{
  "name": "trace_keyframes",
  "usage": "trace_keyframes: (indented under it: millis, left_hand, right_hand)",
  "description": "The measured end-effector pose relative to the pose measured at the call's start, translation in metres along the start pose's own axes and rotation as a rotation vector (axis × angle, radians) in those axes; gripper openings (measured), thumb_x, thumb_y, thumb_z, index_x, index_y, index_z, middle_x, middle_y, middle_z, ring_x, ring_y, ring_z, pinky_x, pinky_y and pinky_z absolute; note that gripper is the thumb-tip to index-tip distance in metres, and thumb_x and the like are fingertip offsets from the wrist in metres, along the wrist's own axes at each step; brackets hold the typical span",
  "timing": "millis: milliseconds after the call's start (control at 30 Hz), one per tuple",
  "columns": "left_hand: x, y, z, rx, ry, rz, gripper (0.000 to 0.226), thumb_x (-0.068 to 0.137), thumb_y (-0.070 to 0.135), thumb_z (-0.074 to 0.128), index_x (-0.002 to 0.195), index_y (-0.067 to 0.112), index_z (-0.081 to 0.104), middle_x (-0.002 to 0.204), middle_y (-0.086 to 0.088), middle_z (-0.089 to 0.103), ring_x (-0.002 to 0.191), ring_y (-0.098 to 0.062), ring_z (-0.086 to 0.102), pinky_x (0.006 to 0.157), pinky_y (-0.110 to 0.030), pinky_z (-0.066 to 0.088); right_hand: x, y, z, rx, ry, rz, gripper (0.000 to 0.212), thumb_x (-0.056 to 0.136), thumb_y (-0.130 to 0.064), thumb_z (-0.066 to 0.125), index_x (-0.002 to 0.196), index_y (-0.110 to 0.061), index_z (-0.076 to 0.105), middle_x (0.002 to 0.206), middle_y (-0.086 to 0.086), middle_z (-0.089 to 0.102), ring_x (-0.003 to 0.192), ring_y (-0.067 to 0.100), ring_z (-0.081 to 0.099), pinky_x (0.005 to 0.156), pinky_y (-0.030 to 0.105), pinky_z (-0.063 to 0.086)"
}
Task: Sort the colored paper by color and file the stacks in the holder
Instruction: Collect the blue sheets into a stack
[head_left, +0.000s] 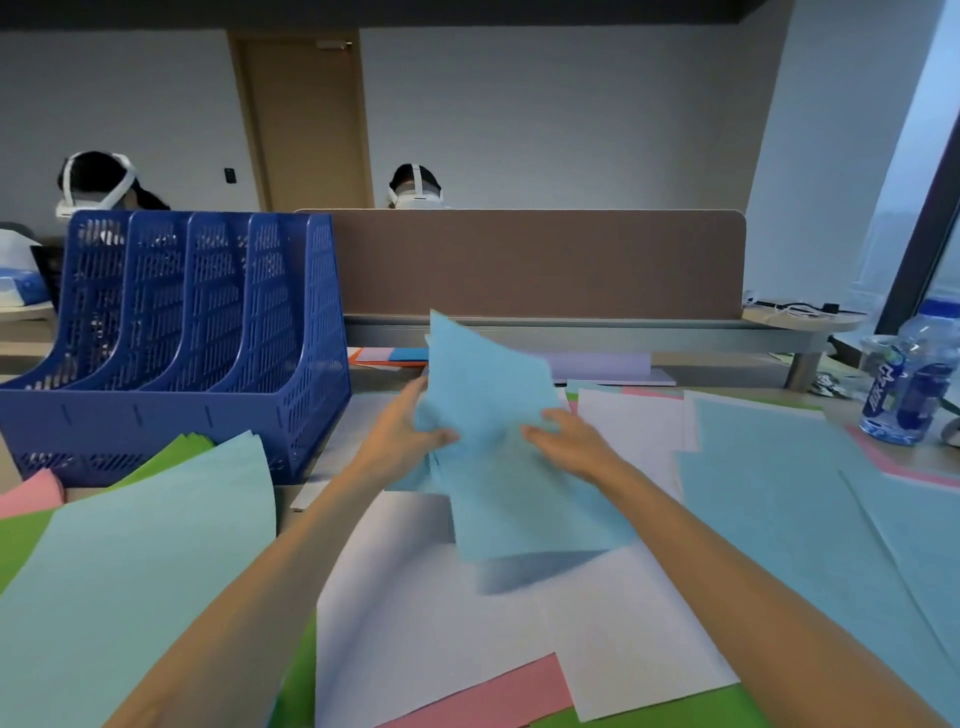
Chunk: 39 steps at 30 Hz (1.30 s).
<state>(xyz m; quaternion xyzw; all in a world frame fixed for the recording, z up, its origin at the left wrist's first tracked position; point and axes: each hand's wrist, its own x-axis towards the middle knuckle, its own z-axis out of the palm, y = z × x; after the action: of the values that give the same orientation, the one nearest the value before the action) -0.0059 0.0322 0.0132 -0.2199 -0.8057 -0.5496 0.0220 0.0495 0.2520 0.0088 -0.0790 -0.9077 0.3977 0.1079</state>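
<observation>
Your left grip (410, 434) and right grip (569, 441) both pinch the blue sheets (493, 395), fingers curled round them. They're held above white paper (467, 639) on the surface, right of the blue file holder (182, 338).

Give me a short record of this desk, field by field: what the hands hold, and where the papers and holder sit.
left hand: grips the left edge of the light blue sheets
right hand: holds their right edge
light blue sheets: lifted, tilted, above the white sheets
holder: blue, far left, no paper visible in its slots
left pile: mint sheet over green paper
right pile: blue pile
also: pink sheet near front, water bottle far right
</observation>
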Motion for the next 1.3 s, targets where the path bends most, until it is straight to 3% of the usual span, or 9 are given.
trace_keyframes:
  millis: [133,233,333,467,633,767,967,1100,1300]
  left_hand:
    - [-0.016,0.017,-0.025,-0.296,0.119,0.109,0.046,0.085,0.01,0.07,0.124,0.025,0.051,0.11,0.007,0.067,0.094,-0.008,0.068,0.074,-0.024,0.057]
    - [-0.02,0.017,-0.032,-0.237,0.176,0.138,0.024,0.095,0.017,0.058,0.117,0.026,0.054,0.111,0.006,0.066,0.098,-0.011,0.067,0.081,-0.026,0.056]
    - [-0.022,0.016,-0.028,-0.168,0.207,0.179,0.016,0.101,0.017,0.044,0.113,0.02,0.054,0.101,0.003,0.063,0.087,-0.012,0.058,0.081,-0.031,0.047]
    - [-0.026,0.027,-0.027,-0.171,0.336,0.246,0.013,0.101,0.021,0.042,0.1,0.008,0.043,0.073,0.011,0.043,0.063,-0.006,0.037,0.065,-0.026,0.036]
    - [-0.04,0.029,-0.028,-0.214,0.353,0.24,0.031,0.102,0.023,0.04,0.131,0.016,0.039,0.109,0.014,0.058,0.092,0.0,0.056,0.085,-0.022,0.045]
    - [-0.054,0.021,-0.015,-0.17,0.303,0.157,0.027,0.101,0.019,0.04,0.128,0.021,0.045,0.116,0.013,0.059,0.101,-0.002,0.057,0.077,-0.007,0.043]
    - [-0.07,0.04,-0.027,-0.135,0.451,0.202,0.015,0.098,0.007,0.04,0.108,0.002,0.049,0.064,0.012,0.044,0.05,-0.004,0.035,0.05,-0.018,0.031]
    - [-0.089,0.056,-0.083,-0.069,0.572,0.173,0.016,0.094,0.01,0.041,0.108,0.017,0.046,0.07,0.006,0.052,0.057,-0.015,0.04,0.051,-0.027,0.035]
    - [-0.142,0.008,-0.17,0.204,0.571,-0.276,0.036,0.09,0.009,0.039,0.126,0.015,0.04,0.104,-0.01,0.058,0.084,-0.026,0.056,0.061,-0.03,0.043]
  right_hand:
    - [0.013,0.004,-0.016,0.708,0.188,0.141,0.096,0.051,-0.058,0.088,0.125,-0.018,0.044,0.117,0.0,0.067,0.097,0.018,0.069,0.086,0.04,0.057]
    - [0.011,-0.014,-0.019,0.877,0.05,0.032,0.048,0.075,-0.031,0.081,0.114,-0.009,0.065,0.105,0.005,0.073,0.085,0.015,0.073,0.075,0.033,0.059]
    - [-0.001,-0.041,-0.018,0.804,0.094,-0.081,0.018,0.085,-0.01,0.07,0.103,-0.008,0.069,0.097,0.006,0.074,0.074,0.014,0.072,0.064,0.028,0.059]
    - [-0.016,-0.064,-0.022,0.82,0.223,-0.176,0.03,0.082,-0.013,0.074,0.11,-0.009,0.064,0.1,0.002,0.074,0.085,0.017,0.072,0.072,0.033,0.06]
    - [-0.035,-0.058,-0.019,0.798,0.298,-0.254,0.028,0.086,-0.017,0.07,0.111,-0.013,0.056,0.102,-0.003,0.071,0.087,0.011,0.07,0.071,0.026,0.057]
    - [-0.043,-0.034,0.002,0.683,0.34,-0.237,0.023,0.087,-0.008,0.067,0.108,-0.015,0.061,0.1,-0.006,0.071,0.085,0.002,0.068,0.075,0.021,0.054]
    - [-0.054,-0.066,-0.001,0.576,0.443,-0.302,0.026,0.084,-0.006,0.064,0.103,-0.022,0.056,0.093,-0.009,0.066,0.08,0.007,0.064,0.068,0.019,0.052]
    - [-0.052,-0.12,0.008,0.505,0.304,-0.344,0.017,0.081,-0.01,0.062,0.095,-0.016,0.057,0.091,-0.001,0.068,0.082,0.021,0.066,0.072,0.037,0.054]
    - [-0.065,-0.172,0.098,0.47,-0.134,-0.318,0.023,0.079,-0.002,0.057,0.096,-0.017,0.056,0.093,0.002,0.068,0.073,0.014,0.064,0.064,0.028,0.053]
